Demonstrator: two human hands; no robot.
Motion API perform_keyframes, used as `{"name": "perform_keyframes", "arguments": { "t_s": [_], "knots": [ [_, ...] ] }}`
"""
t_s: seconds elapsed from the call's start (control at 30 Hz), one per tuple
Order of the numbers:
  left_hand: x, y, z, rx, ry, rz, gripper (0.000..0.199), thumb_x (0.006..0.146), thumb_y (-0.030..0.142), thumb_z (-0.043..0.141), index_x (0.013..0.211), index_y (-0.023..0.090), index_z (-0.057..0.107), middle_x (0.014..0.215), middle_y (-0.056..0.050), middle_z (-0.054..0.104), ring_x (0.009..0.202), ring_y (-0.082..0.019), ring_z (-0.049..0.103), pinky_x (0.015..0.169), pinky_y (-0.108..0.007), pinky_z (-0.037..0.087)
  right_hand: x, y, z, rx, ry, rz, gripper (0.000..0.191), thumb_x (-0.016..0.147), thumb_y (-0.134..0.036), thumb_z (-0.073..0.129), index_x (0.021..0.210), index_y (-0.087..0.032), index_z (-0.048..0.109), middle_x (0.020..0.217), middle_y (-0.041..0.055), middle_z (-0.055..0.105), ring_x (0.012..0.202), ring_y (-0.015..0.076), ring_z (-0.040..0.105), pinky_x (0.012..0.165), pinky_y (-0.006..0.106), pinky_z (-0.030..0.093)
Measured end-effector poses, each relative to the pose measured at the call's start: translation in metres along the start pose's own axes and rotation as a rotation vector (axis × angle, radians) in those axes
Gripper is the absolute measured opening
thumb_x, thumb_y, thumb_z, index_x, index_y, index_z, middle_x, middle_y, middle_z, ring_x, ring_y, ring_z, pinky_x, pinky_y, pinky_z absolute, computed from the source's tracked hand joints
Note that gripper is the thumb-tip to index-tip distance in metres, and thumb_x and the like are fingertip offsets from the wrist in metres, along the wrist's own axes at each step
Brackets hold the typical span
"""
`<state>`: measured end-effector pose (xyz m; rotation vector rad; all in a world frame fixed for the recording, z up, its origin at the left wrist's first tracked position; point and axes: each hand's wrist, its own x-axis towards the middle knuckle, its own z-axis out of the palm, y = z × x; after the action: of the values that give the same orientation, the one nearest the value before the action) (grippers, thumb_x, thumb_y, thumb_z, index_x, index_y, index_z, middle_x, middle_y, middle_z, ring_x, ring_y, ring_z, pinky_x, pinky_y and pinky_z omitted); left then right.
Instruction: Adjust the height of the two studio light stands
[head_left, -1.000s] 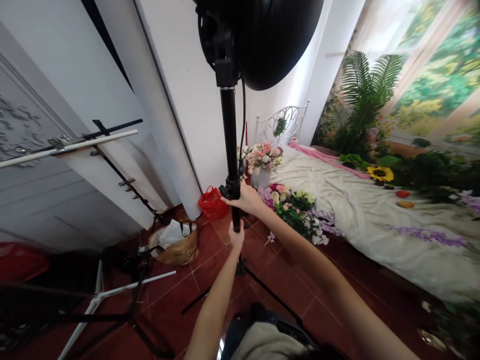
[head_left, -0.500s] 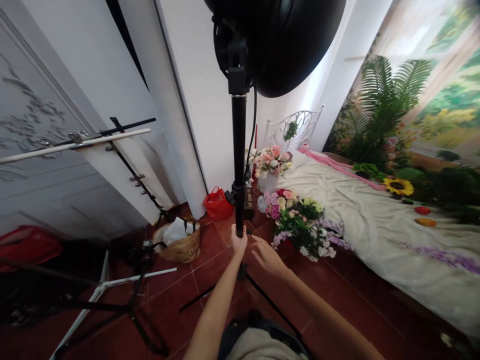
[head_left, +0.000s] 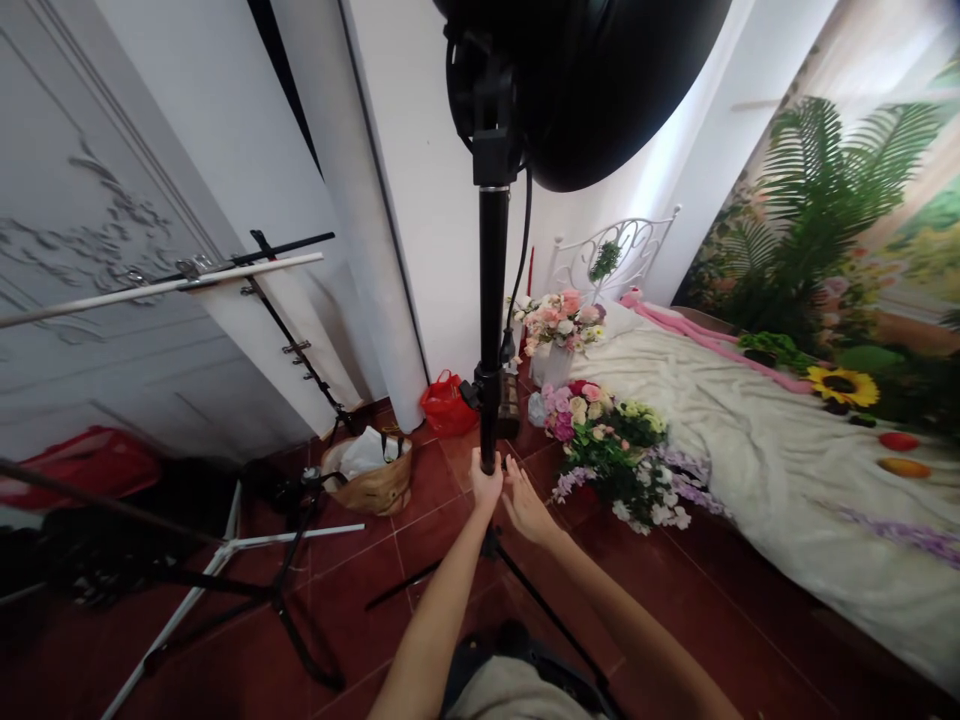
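Observation:
A black light stand (head_left: 492,300) rises in front of me with a large black lamp head (head_left: 600,90) on top. My left hand (head_left: 487,484) is closed round its pole, low down near a joint. Beside it, my right hand (head_left: 526,508) has its fingers stretched out, the tips at a small dark knob on the pole's right side. Whether those fingertips grip the knob is hard to see. Higher on the pole sits a black clamp collar (head_left: 486,388) with its own knob. A power cord (head_left: 528,240) hangs along the pole.
Flower bunches (head_left: 600,430) lie right of the stand, by a bed (head_left: 750,440) with a cream blanket. A wicker basket (head_left: 382,482) and a red bag (head_left: 448,405) stand left on the tiled floor. White and black stand legs (head_left: 225,548) spread at lower left; the lamp stand's legs (head_left: 547,605) surround my feet.
The view has turned slightly left, so the scene sits further right. My right hand has come closer to the pole, its fingertips now at the knob. My left hand keeps its grip.

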<state>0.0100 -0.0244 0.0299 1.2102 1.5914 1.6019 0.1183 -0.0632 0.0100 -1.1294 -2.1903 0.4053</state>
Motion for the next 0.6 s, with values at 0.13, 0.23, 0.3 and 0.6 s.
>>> {"name": "perform_keyframes", "arguments": {
  "t_s": [0.13,0.23,0.3,0.6],
  "knots": [
    [0.001,0.001,0.0,-0.009,-0.006,0.005,0.029,0.077,0.047,0.055,0.084,0.02,0.052,0.071,-0.001,0.059,0.066,-0.015,0.059,0.063,-0.025,0.046,0.014,0.004,-0.013,0.052,-0.004,-0.021,0.042,0.093,-0.025,0.025,0.134,-0.018,0.029,0.148,0.0121,0.025,0.139,0.02,0.013,0.113,0.049,0.016],
    [0.001,0.001,-0.001,0.003,-0.016,0.017,0.028,0.077,0.046,0.055,0.085,0.019,0.053,0.073,-0.002,0.06,0.069,-0.015,0.06,0.065,-0.026,0.047,0.025,0.012,-0.016,0.184,0.039,0.049,0.035,0.094,-0.029,0.026,0.126,-0.018,0.034,0.133,0.0138,0.045,0.133,0.0194,0.032,0.109,0.046,0.026],
    [0.001,0.001,-0.001,0.014,-0.023,0.017,0.027,0.078,0.045,0.054,0.085,0.019,0.053,0.073,-0.002,0.061,0.068,-0.015,0.06,0.065,-0.026,0.047,0.033,0.017,-0.013,0.296,0.075,0.155,0.029,0.094,-0.032,0.025,0.116,-0.017,0.037,0.115,0.0138,0.057,0.116,0.0196,0.051,0.097,0.04,0.041],
    [0.002,0.0,0.001,0.043,0.017,0.016,0.028,0.076,0.044,0.056,0.086,0.018,0.055,0.067,0.0,0.058,0.063,-0.015,0.057,0.063,-0.027,0.046,0.07,0.011,0.003,0.209,0.159,0.547,0.034,0.095,-0.039,0.023,0.111,-0.015,0.041,0.093,0.0112,0.064,0.08,0.0204,0.064,0.069,0.029,0.045]
  ]
}}
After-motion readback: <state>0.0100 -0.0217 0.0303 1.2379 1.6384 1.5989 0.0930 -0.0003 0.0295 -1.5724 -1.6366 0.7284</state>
